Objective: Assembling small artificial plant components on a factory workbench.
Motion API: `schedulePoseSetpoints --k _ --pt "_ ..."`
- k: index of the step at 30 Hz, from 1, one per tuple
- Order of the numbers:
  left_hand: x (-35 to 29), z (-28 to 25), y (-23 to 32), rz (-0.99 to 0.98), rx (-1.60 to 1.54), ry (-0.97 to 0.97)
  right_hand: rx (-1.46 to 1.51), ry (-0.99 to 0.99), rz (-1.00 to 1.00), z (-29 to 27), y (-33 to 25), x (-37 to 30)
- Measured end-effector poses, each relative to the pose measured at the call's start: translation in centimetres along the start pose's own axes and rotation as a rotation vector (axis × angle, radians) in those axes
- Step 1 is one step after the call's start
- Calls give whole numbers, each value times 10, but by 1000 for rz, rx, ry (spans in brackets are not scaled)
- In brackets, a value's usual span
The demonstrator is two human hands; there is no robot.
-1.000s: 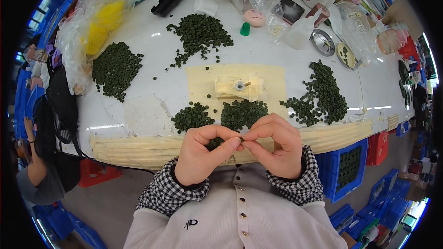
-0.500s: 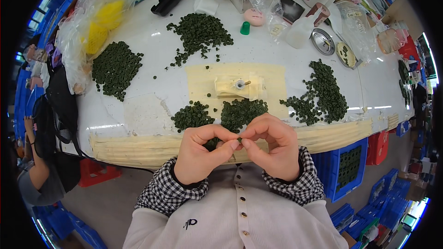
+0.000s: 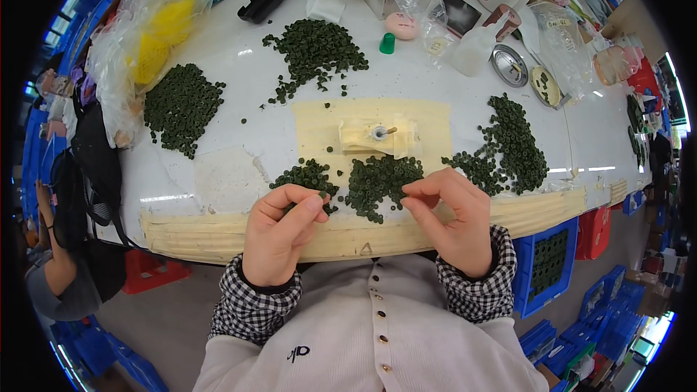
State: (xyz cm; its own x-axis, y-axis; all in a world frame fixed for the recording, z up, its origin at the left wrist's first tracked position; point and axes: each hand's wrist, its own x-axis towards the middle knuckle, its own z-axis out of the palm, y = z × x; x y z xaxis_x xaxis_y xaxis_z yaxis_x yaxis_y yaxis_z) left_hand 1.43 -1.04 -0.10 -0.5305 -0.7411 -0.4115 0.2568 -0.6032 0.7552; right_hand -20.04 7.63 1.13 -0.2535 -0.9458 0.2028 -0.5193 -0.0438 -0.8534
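Leftmost, my left hand is over the near edge of the white bench, thumb and forefinger clamped on one small dark-green piece. It sits right at the fingertips, on their right side, in front of a loose heap of small dark-green pieces; it is too small for me to tell a long axis or which way it points. Next comes a denser heap of small, round dark-green pieces, below a pale, tape-wrapped block whose thin pin points right. My right hand is nearer that denser heap, fingertips close together at its right edge, heap to their left; whether they meet or grip anything, I cannot tell.
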Motion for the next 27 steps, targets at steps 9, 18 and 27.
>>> schedulePoseSetpoints --k 9,18,27 --pt "-2 -9 8 -1 -272 21 -425 -29 -309 15 11 7" --pt "-4 4 2 -127 -339 -102 -379 51 -351 17 13 5" --pt "1 23 -10 -254 -321 -231 -342 50 -349 16 14 2"
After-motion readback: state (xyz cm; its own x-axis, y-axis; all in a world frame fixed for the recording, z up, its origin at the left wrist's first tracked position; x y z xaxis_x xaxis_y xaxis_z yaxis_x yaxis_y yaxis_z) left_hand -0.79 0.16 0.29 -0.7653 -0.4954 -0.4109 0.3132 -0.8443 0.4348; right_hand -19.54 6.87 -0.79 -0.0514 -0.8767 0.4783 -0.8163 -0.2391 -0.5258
